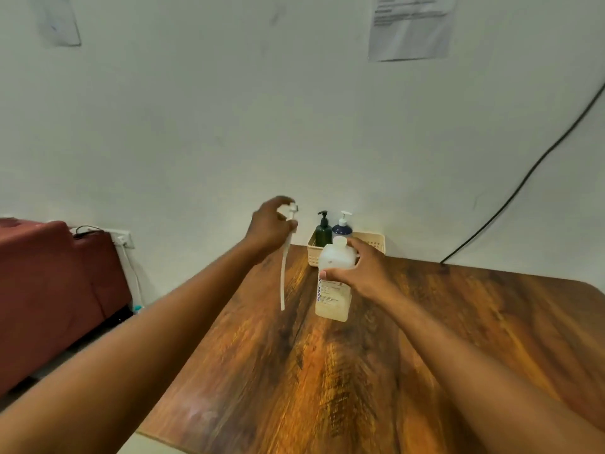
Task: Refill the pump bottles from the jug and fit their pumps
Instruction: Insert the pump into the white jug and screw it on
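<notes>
A translucent white bottle (334, 290) with a printed label stands on the wooden table (458, 339), its neck bare. My right hand (363, 270) grips its shoulder from the right. My left hand (270, 226) holds a white pump (285, 257) by its head, up and to the left of the bottle; the long dip tube hangs free down to just above the table. In a cream basket (376, 242) by the wall stand a dark green pump bottle (323, 232) and a blue one with a white pump (342, 224). No jug is in view.
A dark red couch (49, 290) stands left of the table, with a wall socket and white cable (126, 253) behind it. A black cable (523, 178) runs down the wall at the right. Papers (409, 27) hang on the wall.
</notes>
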